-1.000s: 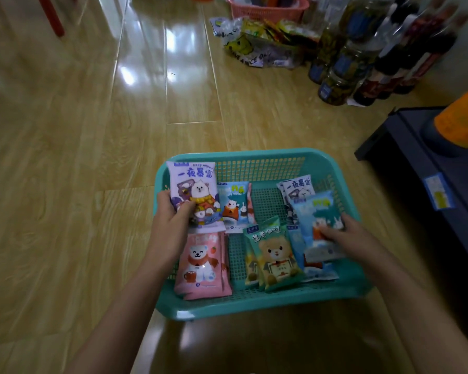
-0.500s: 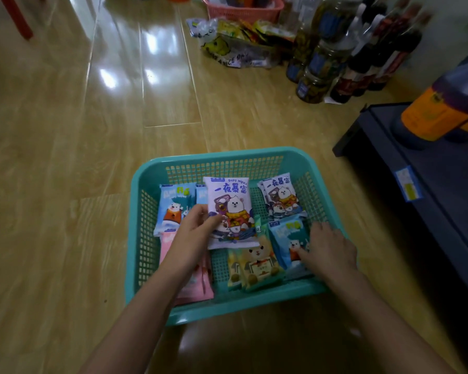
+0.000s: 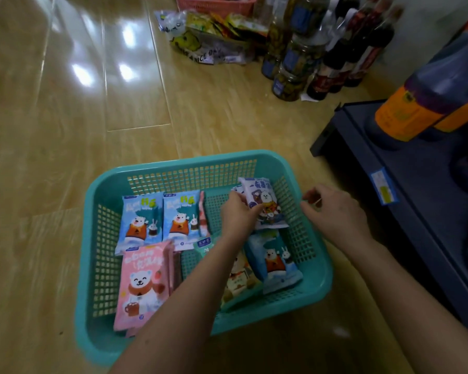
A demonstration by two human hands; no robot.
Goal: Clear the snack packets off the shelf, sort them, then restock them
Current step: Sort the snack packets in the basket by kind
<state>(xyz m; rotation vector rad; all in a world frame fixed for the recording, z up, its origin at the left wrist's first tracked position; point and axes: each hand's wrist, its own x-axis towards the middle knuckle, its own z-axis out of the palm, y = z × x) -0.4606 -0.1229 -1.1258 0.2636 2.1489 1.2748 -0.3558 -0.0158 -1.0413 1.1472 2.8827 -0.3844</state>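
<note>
Purple snack packet (image 3: 265,202) gripped by left hand (image 3: 238,217) inside basket (image 3: 200,161); right hand (image 3: 335,211) loosely curled, empty.

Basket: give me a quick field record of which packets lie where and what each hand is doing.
basket: teal, on the wood floor
far left: blue packet pair, side by side
near left: pink packet
near right: single blue packet; green packet partly under the left forearm
left hand: grips purple-white packet at the far right corner
right hand: over the right rim, fingers loosely curled, holding nothing
</note>
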